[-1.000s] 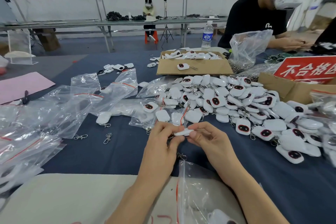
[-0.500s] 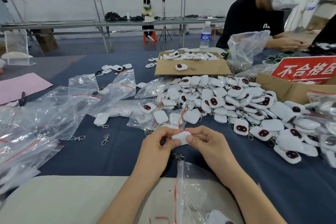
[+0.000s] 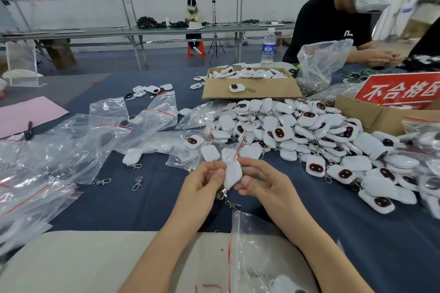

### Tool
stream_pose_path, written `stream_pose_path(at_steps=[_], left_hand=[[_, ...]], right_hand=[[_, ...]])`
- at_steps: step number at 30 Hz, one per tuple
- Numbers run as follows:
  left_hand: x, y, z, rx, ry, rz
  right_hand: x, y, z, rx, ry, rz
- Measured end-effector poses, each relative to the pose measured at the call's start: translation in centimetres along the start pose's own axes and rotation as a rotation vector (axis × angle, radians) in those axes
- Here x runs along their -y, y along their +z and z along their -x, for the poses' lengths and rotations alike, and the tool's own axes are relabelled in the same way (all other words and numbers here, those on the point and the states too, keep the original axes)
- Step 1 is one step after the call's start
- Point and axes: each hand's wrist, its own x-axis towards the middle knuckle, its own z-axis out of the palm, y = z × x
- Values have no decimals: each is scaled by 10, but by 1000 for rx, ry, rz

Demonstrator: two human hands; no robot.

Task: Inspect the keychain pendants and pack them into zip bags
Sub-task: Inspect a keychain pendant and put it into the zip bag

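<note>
Holding one white pendant [image 3: 232, 173] between them, the left hand [image 3: 202, 188] and right hand [image 3: 262, 188] sit just in front of the pendant heap [image 3: 309, 133], above the dark blue tabletop [image 3: 142, 207]. The left hand's curled fingers pinch the pendant's left edge; the right hand's thumb and fingertips pinch its right edge. The pendant stands roughly upright with its plain white side to the camera, its metal clasp [image 3: 222, 194] hanging from the lower end. To the left of the heap lie many clear zip bags [image 3: 71, 140] with red seal lines, some with a pendant inside, and two loose clasps [image 3: 138, 183]. Nearer than the heap, under the right forearm, lies another zip bag [image 3: 252, 252]. Behind the heap stands an open cardboard box [image 3: 273, 90] with more pendants, and to the heap's right a second box [image 3: 371, 116] bearing a red sign [image 3: 400, 89]
</note>
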Motion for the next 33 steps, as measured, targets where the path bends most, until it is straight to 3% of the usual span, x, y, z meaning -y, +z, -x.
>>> stream_pose_path(at_steps=[6, 10, 23, 27, 33], left_hand=[[-6, 6, 8, 187, 42, 65], [-4, 7, 7, 142, 136, -53], [3, 8, 5, 113, 186, -177], [-2, 11, 9, 122, 224, -196], [-1, 9, 9, -58, 358, -326]], right_hand=[[-2, 2, -3, -133, -16, 105], [-3, 4, -3, -185, -28, 131], [-5, 2, -2, -199, -50, 84], [-6, -4, -3, -194, -32, -92], [-5, -3, -1, -85, -50, -100]])
